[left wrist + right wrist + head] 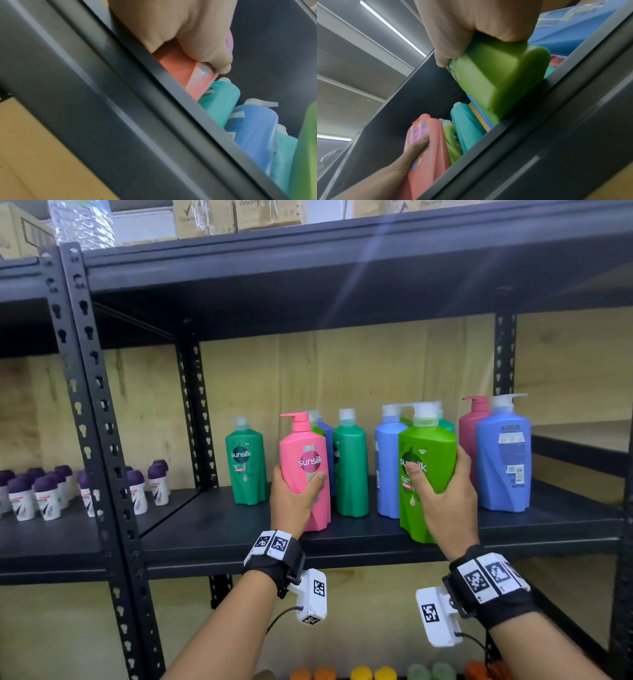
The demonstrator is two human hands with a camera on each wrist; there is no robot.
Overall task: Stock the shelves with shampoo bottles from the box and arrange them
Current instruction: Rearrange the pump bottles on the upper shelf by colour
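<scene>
- Head view: the left hand point(295, 497) grips a pink Sunsilk bottle point(306, 470) standing near the front edge of the black shelf point(212, 529).
- The right hand point(445, 501) grasps a light-green Sunsilk bottle point(426, 470) at that same front edge; in the right wrist view its base seems tipped up off the shelf, though blur hinders judging.
- Green, blue and pink pump bottles stand behind them.

"sunsilk" on pink bottle point(305, 470)
</scene>
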